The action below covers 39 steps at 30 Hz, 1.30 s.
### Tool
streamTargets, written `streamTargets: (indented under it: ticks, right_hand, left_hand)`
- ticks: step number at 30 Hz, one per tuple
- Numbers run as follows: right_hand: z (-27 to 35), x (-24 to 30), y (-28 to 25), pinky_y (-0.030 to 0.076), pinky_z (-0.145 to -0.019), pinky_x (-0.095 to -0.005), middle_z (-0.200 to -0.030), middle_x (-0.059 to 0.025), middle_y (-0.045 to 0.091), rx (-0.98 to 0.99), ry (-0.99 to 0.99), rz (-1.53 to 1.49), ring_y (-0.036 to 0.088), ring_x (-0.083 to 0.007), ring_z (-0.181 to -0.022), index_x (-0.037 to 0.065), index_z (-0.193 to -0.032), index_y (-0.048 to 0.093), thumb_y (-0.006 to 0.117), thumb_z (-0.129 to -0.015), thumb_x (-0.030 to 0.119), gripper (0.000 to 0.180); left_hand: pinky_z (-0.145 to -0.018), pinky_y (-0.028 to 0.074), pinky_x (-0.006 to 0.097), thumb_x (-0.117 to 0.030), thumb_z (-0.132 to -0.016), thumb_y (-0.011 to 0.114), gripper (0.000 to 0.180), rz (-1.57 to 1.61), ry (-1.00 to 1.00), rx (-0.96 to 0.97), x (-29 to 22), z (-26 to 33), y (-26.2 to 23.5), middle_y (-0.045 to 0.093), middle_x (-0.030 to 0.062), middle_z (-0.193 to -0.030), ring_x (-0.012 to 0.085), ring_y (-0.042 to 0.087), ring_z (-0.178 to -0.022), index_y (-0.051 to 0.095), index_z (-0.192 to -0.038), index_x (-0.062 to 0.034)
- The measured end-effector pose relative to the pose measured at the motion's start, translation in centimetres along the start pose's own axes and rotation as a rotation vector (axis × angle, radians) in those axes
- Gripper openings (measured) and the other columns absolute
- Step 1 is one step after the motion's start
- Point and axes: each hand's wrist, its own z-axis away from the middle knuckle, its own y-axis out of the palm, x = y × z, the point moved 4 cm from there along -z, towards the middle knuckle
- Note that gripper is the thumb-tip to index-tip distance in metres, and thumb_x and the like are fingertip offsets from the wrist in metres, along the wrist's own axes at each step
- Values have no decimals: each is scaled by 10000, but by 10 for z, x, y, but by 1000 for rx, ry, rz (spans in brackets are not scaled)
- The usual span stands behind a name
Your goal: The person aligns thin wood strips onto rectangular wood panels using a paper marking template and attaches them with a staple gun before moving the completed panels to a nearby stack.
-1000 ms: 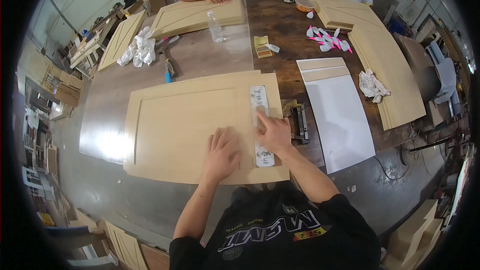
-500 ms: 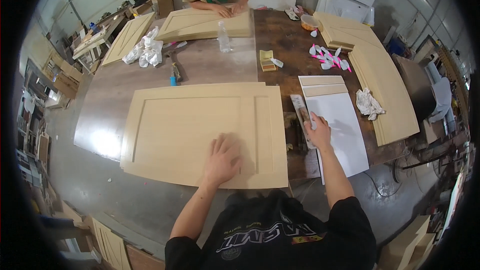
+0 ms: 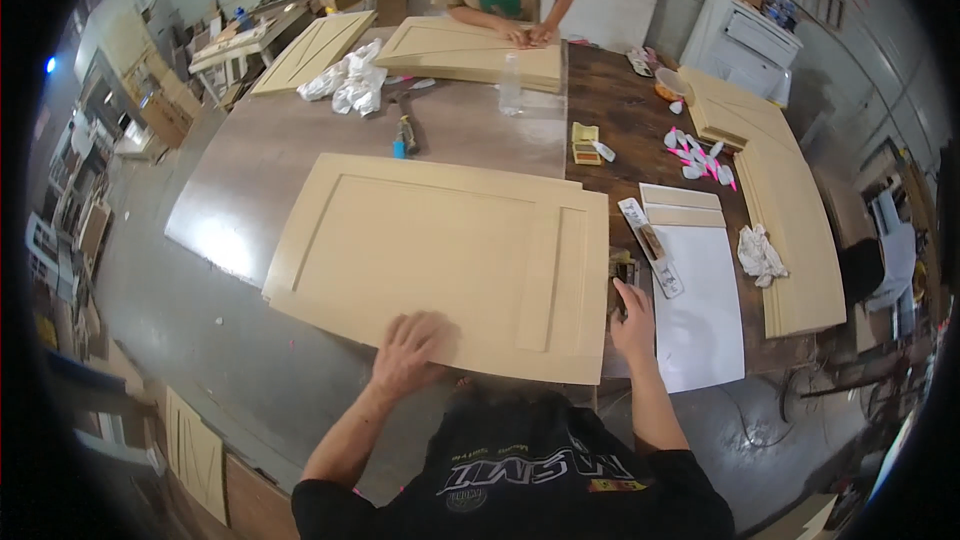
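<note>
A pale wood-toned cabinet door panel (image 3: 430, 250) with recessed fields lies in front of me. My left hand (image 3: 410, 348) rests on its near edge, fingers spread over the surface and slightly blurred. Beside the panel's right edge is my right hand (image 3: 634, 325), with index finger and thumb apart. Just beyond its fingertips sits a small dark object (image 3: 625, 268) whose kind I cannot make out. A long narrow pale tool with a brown middle (image 3: 650, 247) lies on the left edge of a white board (image 3: 700, 295), right of that hand.
Across the table a person (image 3: 510, 0) leans on stacked panels (image 3: 470, 55). A clear bottle (image 3: 510, 85), a blue-ended tool (image 3: 402, 138), crumpled white cloth (image 3: 350, 80) and a yellow box (image 3: 586, 143) stand beyond my panel. Pink-tipped small bottles (image 3: 700, 155) and more panels (image 3: 795, 230) lie right.
My left hand has slid from the panel's surface to its near edge. My right hand has moved off the long tool toward the panel's right edge. The view has shifted.
</note>
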Motion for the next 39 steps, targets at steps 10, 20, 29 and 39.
streamTargets:
  ticks: [10,20,29,39]
  right_hand:
    - [-36,59,-26,414,-1157,-497,-1394,-153,633,-2,-433,-23,552,-387,-1343,63,-1176,752,751,-874,211,336]
    - [-81,238,-58,475,-1050,-357,-1361,-160,608,-530,-178,-788,601,-223,-1209,-112,-1424,470,650,-1048,172,504]
    - [-60,176,-94,501,-1035,-387,-1367,-172,620,-582,-172,-341,619,-255,-1195,-79,-1401,531,598,-1080,260,472]
    - [-25,115,-88,515,-1029,-424,-1296,-205,678,-37,302,-856,644,-329,-1169,-55,-1351,628,551,-1075,399,537]
  left_hand:
    - [-1052,456,422,-283,-746,789,458,-248,321,-306,51,-28,-111,671,-25,-1234,206,624,-1130,764,-1197,-208]
    - [-1215,333,520,-616,-1072,414,774,1707,-1324,-535,109,-88,79,420,184,-1600,353,398,-1483,324,-1627,-85]
    - [-1239,333,537,-606,-1095,304,747,2283,-1037,-635,50,-69,2,430,152,-1635,348,417,-1494,349,-1620,-76]
    - [-1146,473,519,-433,-1144,338,545,1896,-795,-1590,77,248,-115,624,170,-1419,352,602,-1305,562,-1427,-25]
